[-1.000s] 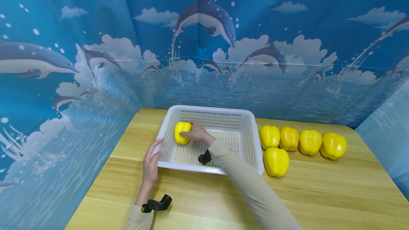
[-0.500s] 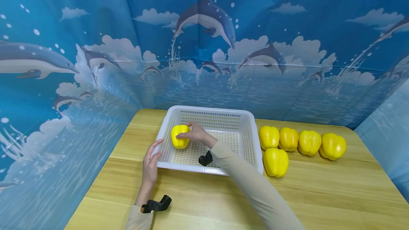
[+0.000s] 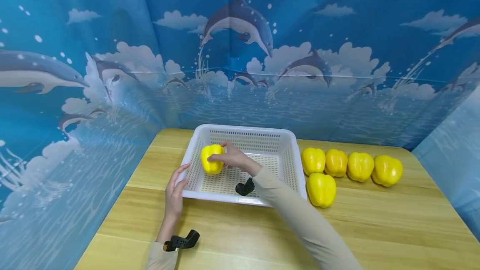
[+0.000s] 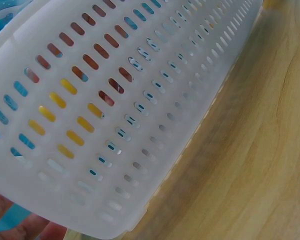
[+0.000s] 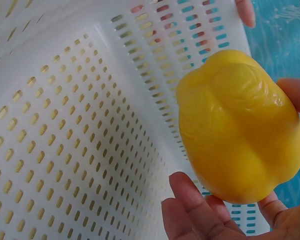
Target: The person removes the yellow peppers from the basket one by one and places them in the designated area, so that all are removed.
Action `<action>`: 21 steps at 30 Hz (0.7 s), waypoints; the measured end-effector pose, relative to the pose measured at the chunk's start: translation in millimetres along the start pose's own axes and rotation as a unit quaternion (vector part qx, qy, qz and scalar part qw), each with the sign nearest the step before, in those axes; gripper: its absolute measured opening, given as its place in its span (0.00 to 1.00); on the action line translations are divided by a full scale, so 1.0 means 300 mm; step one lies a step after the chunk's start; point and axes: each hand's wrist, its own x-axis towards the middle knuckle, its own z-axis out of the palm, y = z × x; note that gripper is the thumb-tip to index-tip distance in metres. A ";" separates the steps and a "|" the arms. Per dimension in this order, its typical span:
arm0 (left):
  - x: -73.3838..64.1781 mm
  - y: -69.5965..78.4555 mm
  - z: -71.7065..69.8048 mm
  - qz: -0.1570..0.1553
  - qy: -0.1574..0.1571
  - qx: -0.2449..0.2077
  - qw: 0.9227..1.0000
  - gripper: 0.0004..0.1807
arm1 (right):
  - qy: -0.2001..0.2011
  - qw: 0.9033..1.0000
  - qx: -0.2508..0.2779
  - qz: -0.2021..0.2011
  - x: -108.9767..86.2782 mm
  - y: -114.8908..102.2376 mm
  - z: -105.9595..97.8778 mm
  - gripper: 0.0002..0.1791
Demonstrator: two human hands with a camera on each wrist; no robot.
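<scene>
My right hand (image 3: 234, 156) holds a yellow bell pepper (image 3: 211, 162) inside the left part of a white plastic basket (image 3: 247, 200). In the right wrist view, the pepper (image 5: 240, 130) sits between the thumb on one side and several fingers on the other, close to the slotted end wall. My left hand (image 3: 174, 195) lies against the basket's left side, its fingertips at the rim. Some fingers (image 4: 27, 227) of that hand show past the basket corner in the left wrist view. Through the slots there, the yellow of the pepper is visible.
Several yellow bell peppers stand right of the basket: a back row, ending with one pepper (image 3: 387, 171), and a single pepper (image 3: 321, 190) in front. The wooden table (image 3: 232, 236) backs onto a blue dolphin-print curtain (image 3: 240, 95). Each wrist carries a black camera mount (image 3: 182, 241).
The pepper in my right hand has shifted a little left and down, then slightly right again, tilting in the grip. My left hand stays at the basket's side.
</scene>
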 end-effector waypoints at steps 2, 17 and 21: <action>-0.001 0.000 0.000 0.002 0.002 -0.003 1.000 0.22 | 0.003 1.000 0.006 0.001 -0.006 -0.002 -0.008 0.42; -0.002 -0.012 -0.004 0.003 0.004 -0.011 1.000 0.22 | 0.017 0.998 0.054 0.000 -0.048 -0.004 -0.069 0.42; -0.002 -0.009 -0.006 0.003 0.004 -0.010 1.000 0.22 | 0.024 0.998 0.062 -0.011 -0.064 -0.005 -0.083 0.41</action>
